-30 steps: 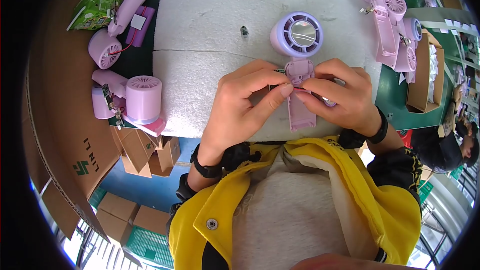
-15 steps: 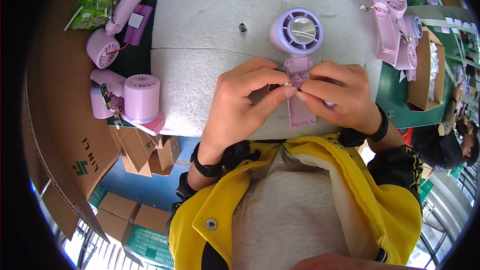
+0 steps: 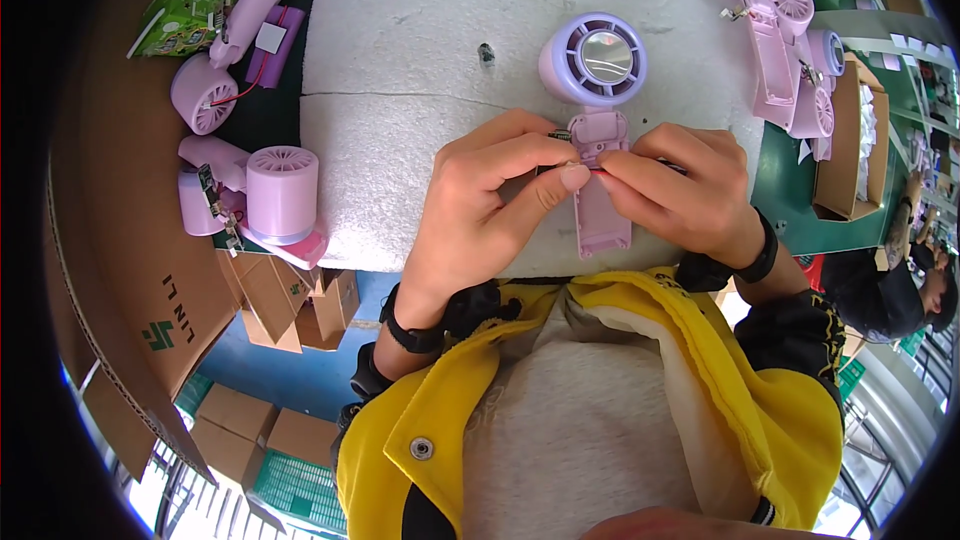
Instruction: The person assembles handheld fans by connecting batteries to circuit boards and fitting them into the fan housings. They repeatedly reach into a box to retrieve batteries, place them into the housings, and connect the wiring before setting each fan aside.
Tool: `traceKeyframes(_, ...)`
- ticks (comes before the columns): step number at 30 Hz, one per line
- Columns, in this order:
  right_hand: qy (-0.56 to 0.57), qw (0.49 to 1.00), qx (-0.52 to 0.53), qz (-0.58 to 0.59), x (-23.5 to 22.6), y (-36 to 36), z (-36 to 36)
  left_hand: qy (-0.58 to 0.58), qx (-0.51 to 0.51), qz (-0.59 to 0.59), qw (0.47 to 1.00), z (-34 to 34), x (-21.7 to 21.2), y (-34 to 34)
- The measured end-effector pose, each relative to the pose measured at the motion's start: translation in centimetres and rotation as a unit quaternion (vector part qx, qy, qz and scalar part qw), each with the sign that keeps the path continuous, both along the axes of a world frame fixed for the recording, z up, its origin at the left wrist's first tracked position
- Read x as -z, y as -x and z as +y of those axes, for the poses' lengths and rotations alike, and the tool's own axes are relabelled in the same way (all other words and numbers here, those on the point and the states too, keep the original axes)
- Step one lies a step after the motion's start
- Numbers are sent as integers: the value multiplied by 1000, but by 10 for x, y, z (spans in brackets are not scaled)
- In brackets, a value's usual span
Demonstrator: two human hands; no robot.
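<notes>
A pink and lilac handheld fan (image 3: 591,90) lies on the white foam sheet (image 3: 420,50), its round head at the far end. Its open handle shell (image 3: 603,215) points toward me, between my hands. My left hand (image 3: 485,185) is closed in a pinch on a small green circuit board (image 3: 562,136), mostly hidden by the fingers. Opposite it, my right hand (image 3: 690,180) pinches a thin red wire (image 3: 597,170). The fingertips of both hands nearly meet over the handle; the wire's end is hidden there.
Pink fan parts (image 3: 283,195) and a purple battery pack (image 3: 280,45) lie at the left, by a green packet (image 3: 185,15). More open fan shells (image 3: 772,55) are at the right, near a cardboard box (image 3: 850,160). A large carton (image 3: 130,190) flanks the table. A co-worker (image 3: 885,285) sits far right.
My fingertips have come closer together over the handle, and the red wire now shows between them. The white connector seen at my left fingertips earlier is now hidden.
</notes>
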State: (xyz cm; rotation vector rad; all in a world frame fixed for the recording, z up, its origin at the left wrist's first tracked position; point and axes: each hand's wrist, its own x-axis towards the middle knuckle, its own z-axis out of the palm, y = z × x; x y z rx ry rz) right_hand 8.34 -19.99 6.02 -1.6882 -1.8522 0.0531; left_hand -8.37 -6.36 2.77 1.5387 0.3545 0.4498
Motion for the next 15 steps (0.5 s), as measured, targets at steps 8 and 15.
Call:
traceKeyframes(8, 139, 958, -14, 252, -8, -4, 1, -63, 11, 22, 998, 3, -7, -1)
traceKeyframes(15, 273, 843, 21, 464, -16, -4, 2, -44, 61, 28, 997, 5, -6, 2)
